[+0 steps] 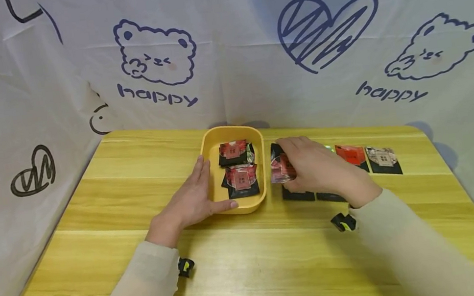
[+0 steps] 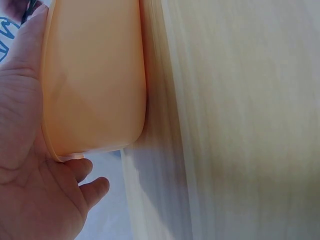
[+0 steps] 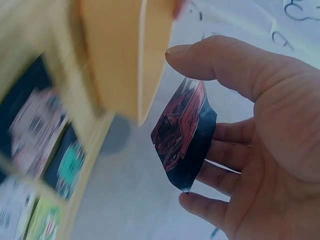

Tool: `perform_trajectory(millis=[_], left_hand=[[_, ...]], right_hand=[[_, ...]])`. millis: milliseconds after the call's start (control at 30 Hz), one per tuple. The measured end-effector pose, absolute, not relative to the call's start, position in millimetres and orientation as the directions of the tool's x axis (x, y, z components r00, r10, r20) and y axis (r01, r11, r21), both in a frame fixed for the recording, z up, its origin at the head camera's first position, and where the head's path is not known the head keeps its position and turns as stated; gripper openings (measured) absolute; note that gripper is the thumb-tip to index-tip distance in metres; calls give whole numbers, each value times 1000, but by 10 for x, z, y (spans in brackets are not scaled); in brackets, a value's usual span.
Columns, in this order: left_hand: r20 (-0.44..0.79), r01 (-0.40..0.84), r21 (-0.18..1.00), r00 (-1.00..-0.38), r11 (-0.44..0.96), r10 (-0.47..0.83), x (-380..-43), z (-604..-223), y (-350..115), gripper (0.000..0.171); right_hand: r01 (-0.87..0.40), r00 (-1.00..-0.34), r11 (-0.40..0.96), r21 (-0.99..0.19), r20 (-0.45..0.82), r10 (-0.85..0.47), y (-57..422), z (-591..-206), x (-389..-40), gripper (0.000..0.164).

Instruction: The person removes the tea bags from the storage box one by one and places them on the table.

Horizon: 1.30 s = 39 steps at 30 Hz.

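So, going by head-view clock directions (12 is away from the person), my read is we're mid-transfer: a black-and-red sachet [image 1: 281, 166] is being taken from the row to the yellow plastic bin [image 1: 251, 208]. The right hand [image 1: 323, 164] is mostly closed up, with the sachet between thumb and fingers, sticking out at its 9 o'clock. It's just outside the bin's 3 o'clock wall, so I'd say the next move calls for a short lift over that rim toward 9, then letting go onto the stacked sachets [image 1: 242, 181] inside.

Left hand [image 1: 190, 200] is spread wide, fingers along the bin's 9 o'clock side and thumb at the 6 o'clock rim, probably steadying it. On the desk [image 1: 256, 269], a red-labelled sachet [image 1: 350, 155] and a grey-and-white one [image 1: 384, 158] lie toward the right hand's 3 o'clock; two dark sachets [image 1: 298, 194] poke out around 6 to 8, partly hidden.
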State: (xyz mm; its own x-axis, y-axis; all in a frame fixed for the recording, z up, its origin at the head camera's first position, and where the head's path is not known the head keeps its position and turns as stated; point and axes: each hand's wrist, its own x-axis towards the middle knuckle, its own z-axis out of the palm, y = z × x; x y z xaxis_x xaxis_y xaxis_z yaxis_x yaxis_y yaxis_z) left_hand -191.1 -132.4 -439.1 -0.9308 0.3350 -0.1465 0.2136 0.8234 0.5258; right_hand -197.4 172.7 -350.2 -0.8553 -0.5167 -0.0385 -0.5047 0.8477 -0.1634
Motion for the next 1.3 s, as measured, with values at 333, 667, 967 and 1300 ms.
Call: perform_trajectory(millis=[333, 667, 967, 1300], left_hand=[[-153, 217, 519, -928, 827, 339, -1907, -4384, -1316, 139], [-146, 239, 487, -926, 840, 348, -1910, -4365, -1314, 140], [-141, 285, 404, -919, 869, 367, -1926, -4312, -1310, 141], [-152, 264, 437, -921, 860, 359, -1908, -4304, -1308, 136]], right_hand=[[-396, -905, 909, -127, -112, -410, 2453, -3589, -1830, 96], [-329, -923, 941, -77, -184, -338, 3072, -3795, -1754, 98], [-288, -921, 955, -62, -254, -295, 3426, -4033, -1755, 98], [-290, -907, 955, -61, -301, -294, 3443, -4170, -1833, 100]])
